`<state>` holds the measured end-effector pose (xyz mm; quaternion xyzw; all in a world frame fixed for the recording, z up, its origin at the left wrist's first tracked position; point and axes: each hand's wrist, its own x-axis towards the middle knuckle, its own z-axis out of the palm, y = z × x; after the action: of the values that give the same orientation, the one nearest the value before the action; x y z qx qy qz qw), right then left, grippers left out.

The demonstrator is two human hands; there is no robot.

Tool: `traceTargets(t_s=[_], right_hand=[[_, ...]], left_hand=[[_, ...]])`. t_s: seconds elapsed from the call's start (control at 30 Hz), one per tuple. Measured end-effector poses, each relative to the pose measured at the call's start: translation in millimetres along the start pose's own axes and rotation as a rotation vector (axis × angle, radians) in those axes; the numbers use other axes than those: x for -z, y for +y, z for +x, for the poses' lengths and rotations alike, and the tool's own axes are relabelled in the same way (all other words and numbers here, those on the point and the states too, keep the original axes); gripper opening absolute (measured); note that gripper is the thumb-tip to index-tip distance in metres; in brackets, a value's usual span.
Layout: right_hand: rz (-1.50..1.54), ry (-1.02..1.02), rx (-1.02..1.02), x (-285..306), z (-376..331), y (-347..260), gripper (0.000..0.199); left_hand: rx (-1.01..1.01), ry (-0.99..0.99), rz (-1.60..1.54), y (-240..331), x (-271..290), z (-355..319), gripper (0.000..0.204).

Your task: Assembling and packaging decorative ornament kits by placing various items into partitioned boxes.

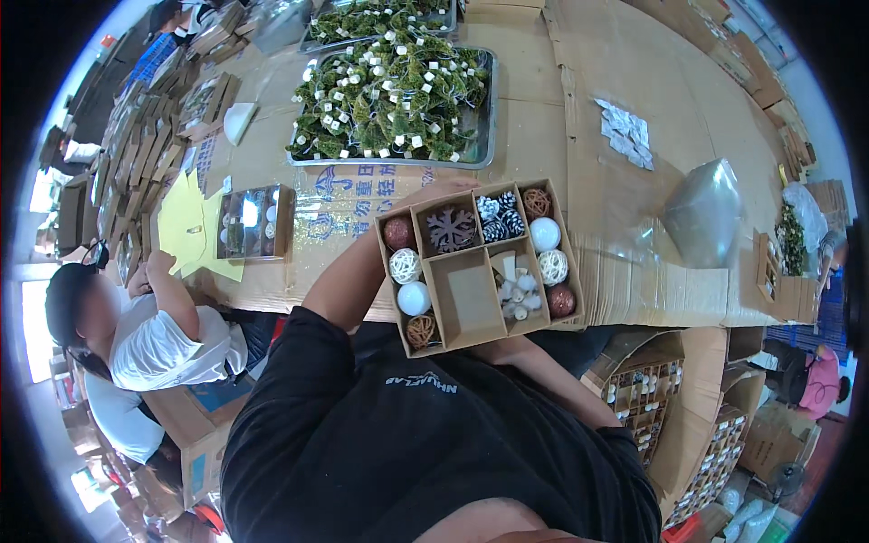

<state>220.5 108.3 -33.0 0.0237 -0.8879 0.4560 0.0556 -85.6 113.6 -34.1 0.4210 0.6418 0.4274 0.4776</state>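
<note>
A divided cardboard box (pixel 463 294) is held up, slightly tilted, in front of my chest. My left hand (pixel 442 188) reaches around its far edge and grips it there. Under the near edge, my right hand (pixel 511 348) touches the box, its fingers hidden. The side columns hold balls in brown, white and woven twig. In the middle compartments lie a brown snowflake (pixel 451 229), frosted pine cones (pixel 501 217) and a bundle of whitish pieces (pixel 518 294). One middle compartment has nothing in it.
Beyond the box, a metal tray (pixel 493 109) is heaped with green, white-tipped sprigs. Left stand a clear-lidded box (pixel 256 222), yellow sheets (pixel 190 231) and a seated person (pixel 172 339). Right are silvery pieces (pixel 625 134), clear plastic (pixel 704 214) and cartons of filled boxes (pixel 647 398).
</note>
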Motion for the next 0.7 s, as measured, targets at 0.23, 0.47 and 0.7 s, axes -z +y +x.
traceTargets(t_s=[0.23,0.47,0.7], right_hand=[[0.307,-0.149,-0.454,68.9,-37.1,-5.2,0.038],[0.297,0.128,-0.658,112.5,-53.6,-9.0,0.027],[0.6,0.242,-0.788,95.4,-67.8,-5.2,0.025]], left_hand=[[0.02,0.557,0.33,45.6,76.6,-44.5,0.038],[-0.032,1.009,0.967,62.8,164.7,-19.2,0.051],[0.2,0.768,0.647,94.2,182.2,8.7,0.031]])
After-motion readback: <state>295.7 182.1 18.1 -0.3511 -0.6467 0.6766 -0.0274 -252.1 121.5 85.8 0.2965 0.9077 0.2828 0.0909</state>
